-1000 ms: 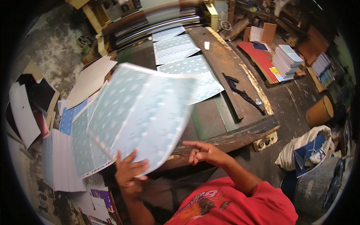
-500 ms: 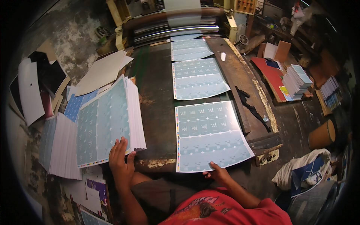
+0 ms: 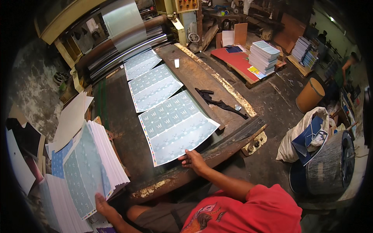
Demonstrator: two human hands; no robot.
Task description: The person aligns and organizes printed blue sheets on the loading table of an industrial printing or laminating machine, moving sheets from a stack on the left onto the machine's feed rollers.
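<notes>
My left hand (image 3: 105, 206) is at the lower corner of a pale blue-green printed sheet (image 3: 79, 171) on the left, gripping its edge. That sheet lies tilted against a thick stack of white-edged paper (image 3: 110, 157) and is partly blurred. My right hand (image 3: 193, 161) is at the near edge of another printed sheet (image 3: 176, 124) on the dark table. Its fingers are apart and slightly curled, the tips at the paper's edge. Behind it a second printed sheet (image 3: 155, 87) and a third (image 3: 142, 64) run in a line back to the rollers (image 3: 128, 42).
A black strap-like object (image 3: 221, 103) and a small white tag (image 3: 176, 63) lie right of the sheets. A paper pile (image 3: 264, 58) stands on a red-topped pallet (image 3: 233, 60). Farther right are a brown drum (image 3: 310, 95), a white sack (image 3: 297, 136) and a person (image 3: 347, 68).
The view has turned right, so the table sits farther left and slanted. My left hand has moved to the corner of the left sheet. My right thumb no longer lies clearly over the near sheet.
</notes>
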